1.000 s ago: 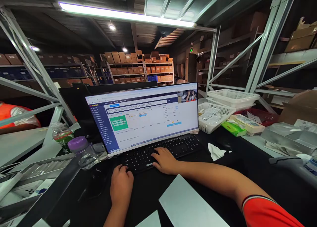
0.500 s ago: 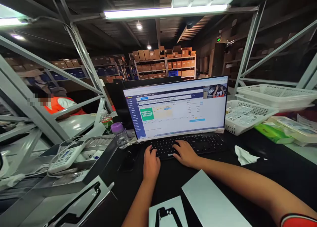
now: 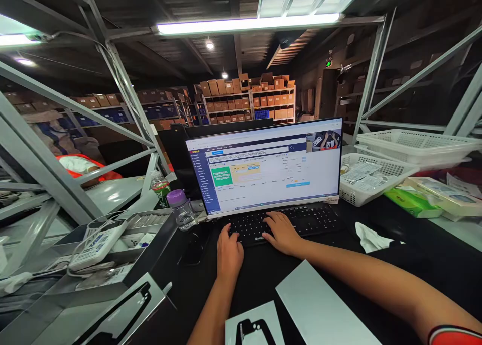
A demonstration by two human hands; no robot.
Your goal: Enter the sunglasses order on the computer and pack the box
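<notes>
A black keyboard [image 3: 250,229] lies below a lit computer monitor [image 3: 263,174]. Over the keyboard's left end rests my left hand [image 3: 229,252], its fingers apart and holding nothing. My right hand [image 3: 282,233] lies across the middle keys, fingers spread, also without anything in it. Nearer me, between and under my forearms, are a white box printed with a black phone frame [image 3: 258,327] and a longer plain white box [image 3: 324,305]. Left of my left hand a dark phone [image 3: 194,249] lies flat on the black desk.
A purple-lidded bottle [image 3: 181,209] stands left of the monitor, before a tray of cables and packets [image 3: 101,244]. Another printed box [image 3: 128,310] lies front left. At right are a crumpled tissue [image 3: 371,238], white baskets [image 3: 380,174] and a green pack [image 3: 412,203].
The view has shifted slightly. Both hands stay at the keyboard with little change. The co-worker at far left has leaned lower, partly behind the frame.
</notes>
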